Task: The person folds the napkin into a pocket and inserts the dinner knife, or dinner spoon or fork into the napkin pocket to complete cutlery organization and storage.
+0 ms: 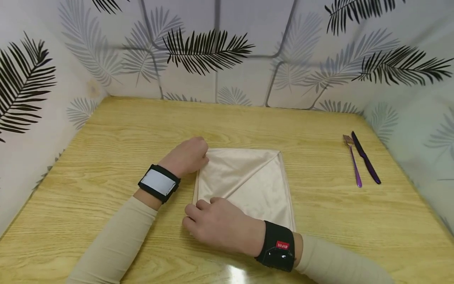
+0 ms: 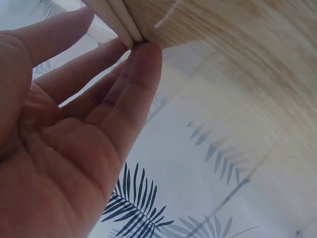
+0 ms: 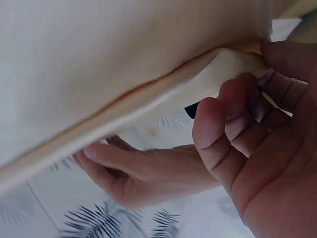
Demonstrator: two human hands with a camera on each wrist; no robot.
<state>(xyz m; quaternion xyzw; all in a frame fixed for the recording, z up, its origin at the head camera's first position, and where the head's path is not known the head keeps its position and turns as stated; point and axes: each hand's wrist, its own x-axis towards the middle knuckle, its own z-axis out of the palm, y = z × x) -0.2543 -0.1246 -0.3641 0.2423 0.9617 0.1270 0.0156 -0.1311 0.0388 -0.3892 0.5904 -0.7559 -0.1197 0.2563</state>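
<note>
A cream satin cloth napkin (image 1: 264, 193) lies folded into a layered square in the middle of the table, a diagonal fold line running across its top. At its far left corner, my left hand (image 1: 188, 156) holds the edge between thumb and fingers. Layered cloth edges (image 2: 116, 20) meet those fingertips in the left wrist view. My right hand (image 1: 221, 225) pinches the near left corner, its wrist and forearm crossing over the near part of the napkin. In the right wrist view, a corner of the cloth (image 3: 228, 69) sits at my right thumb and index finger.
A purple fork (image 1: 352, 159) and a dark purple knife (image 1: 366, 157) lie side by side at the table's right. Leaf-patterned curtains (image 1: 213, 71) stand along the back and sides of the wooden table (image 1: 117, 130). Both wrists wear black straps.
</note>
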